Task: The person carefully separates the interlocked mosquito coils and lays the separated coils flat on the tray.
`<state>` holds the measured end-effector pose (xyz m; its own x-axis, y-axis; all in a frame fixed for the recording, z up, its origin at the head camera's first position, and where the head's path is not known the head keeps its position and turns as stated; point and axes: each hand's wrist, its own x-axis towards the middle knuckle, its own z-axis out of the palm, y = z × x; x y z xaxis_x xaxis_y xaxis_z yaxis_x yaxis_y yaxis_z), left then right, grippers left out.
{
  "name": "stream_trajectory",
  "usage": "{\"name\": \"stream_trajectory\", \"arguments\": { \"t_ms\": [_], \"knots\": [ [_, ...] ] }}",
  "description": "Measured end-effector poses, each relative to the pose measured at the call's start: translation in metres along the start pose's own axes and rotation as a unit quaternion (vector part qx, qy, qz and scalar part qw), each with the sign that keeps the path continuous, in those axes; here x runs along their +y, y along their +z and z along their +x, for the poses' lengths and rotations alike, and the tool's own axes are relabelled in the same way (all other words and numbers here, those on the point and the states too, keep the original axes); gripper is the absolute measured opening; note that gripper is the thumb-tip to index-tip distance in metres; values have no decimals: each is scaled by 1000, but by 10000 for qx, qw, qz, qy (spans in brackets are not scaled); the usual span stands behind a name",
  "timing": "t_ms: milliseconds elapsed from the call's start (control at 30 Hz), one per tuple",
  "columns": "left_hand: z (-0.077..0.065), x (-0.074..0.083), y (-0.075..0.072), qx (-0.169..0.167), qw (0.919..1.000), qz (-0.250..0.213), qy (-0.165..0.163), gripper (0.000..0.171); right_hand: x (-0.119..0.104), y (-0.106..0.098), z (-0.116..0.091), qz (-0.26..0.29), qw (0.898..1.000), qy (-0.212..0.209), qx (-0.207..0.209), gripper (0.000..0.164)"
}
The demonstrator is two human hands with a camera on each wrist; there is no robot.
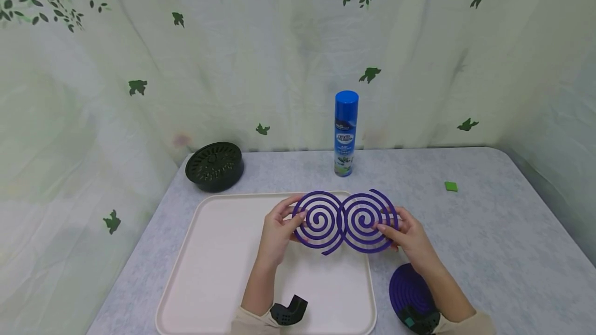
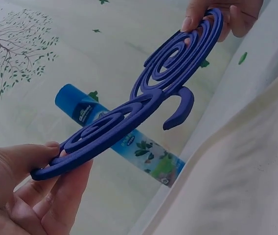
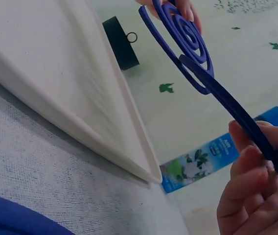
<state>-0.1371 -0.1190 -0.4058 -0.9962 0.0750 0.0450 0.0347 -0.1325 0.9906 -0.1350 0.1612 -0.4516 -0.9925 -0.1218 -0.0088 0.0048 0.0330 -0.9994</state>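
Observation:
Two purple mosquito coils are held up flat-on over the right part of the white tray (image 1: 214,257), their outer rings overlapping in the middle. My left hand (image 1: 278,232) pinches the left coil (image 1: 319,220) at its outer edge between thumb and fingers. On the other side, the right coil (image 1: 365,217) is pinched at its rim by my right hand (image 1: 413,238). In the left wrist view, a curved free end of coil (image 2: 182,110) sticks out where the two meet. More purple coils (image 1: 406,288) lie on the table under my right wrist, partly hidden by it.
A black round holder (image 1: 215,167) with a pierced lid stands behind the tray's left corner. At the back of the table is an upright blue spray can (image 1: 345,136). A small green square (image 1: 450,186) lies to the right. Patterned cloth hangs behind.

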Motion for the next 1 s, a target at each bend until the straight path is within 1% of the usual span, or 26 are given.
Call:
{"name": "stream_trajectory", "arguments": {
  "t_ms": [67,233,433,567,767,900,1000],
  "knots": [
    [0,0,0,1,10000,53,13,36,-1,-1,0,-9,10000,73,35,42],
    [-1,1,-3,79,9998,148,57,36,-2,-3,0,26,9997,210,106,46],
    [-1,1,-7,61,9999,132,55,37,-4,-3,0,137,9997,172,49,39],
    [-1,2,-7,87,9999,83,33,36,-4,-3,0,263,9996,33,41,34],
    [0,3,-9,274,9995,140,-70,37,-6,2,2,390,9989,-252,77,26],
    [-1,4,-15,445,9984,338,-119,37,-8,7,4,501,9979,-397,97,24],
    [-1,5,-22,541,9973,479,-148,37,-8,12,6,583,9962,-643,37,23]
  ]
}}
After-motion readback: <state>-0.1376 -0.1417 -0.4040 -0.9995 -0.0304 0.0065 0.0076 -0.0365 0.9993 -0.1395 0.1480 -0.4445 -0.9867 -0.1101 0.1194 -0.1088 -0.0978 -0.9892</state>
